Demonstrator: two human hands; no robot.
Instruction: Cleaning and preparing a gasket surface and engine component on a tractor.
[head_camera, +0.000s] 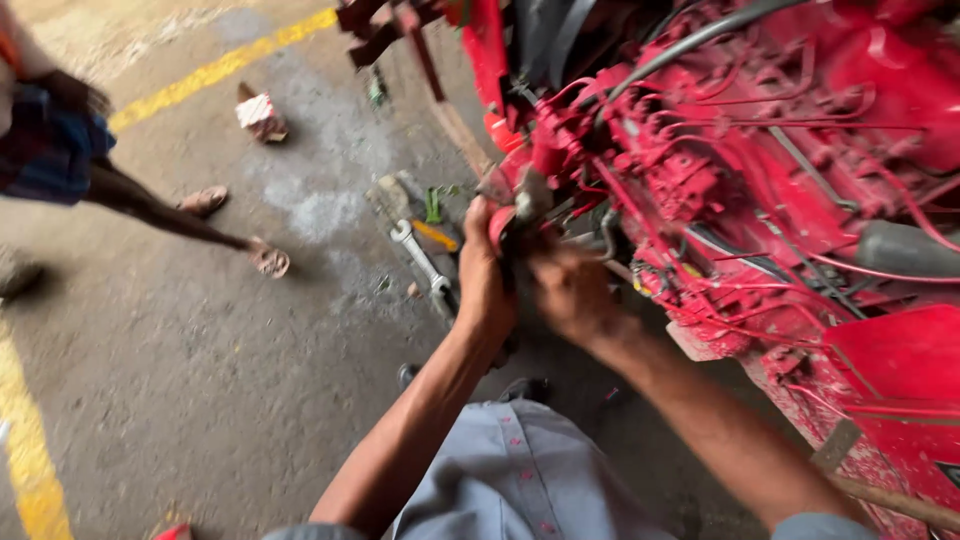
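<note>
Down at the front of a red engine (760, 170), low on its left face, working with both hands on one small fitting. Left hand (483, 285) wrapping around a short red cylindrical part (501, 225) that is sticking out of the engine, fingers curling closed on it, thumb side facing up. Right hand (572, 292) pressing in just beside the left, touching the same spot from the other side, fingers bending inward; blurring too much to tell whether gripping the part itself or a dark piece next to it. Both forearms reaching up from a grey buttoned shirt (510, 480) at the bottom edge.

Lying on the concrete floor (200, 380) just left of the hands, a silver combination wrench (418, 255), ring end pointing away, partly passing behind the left wrist. Sitting near its ring end, a yellow-handled tool (434, 235) and a green-handled one (432, 205), touching or nearly so. Resting farther off on the floor, a small red-and-white box (261, 115), close to a yellow painted line (220, 68).

Standing at the left edge, well apart from the hands, another person's bare legs in sandals (268, 260), with blue cloth above.

Running across the engine, thin red pipes (700, 130) and a dark hose (690, 40) arching over the top.
</note>
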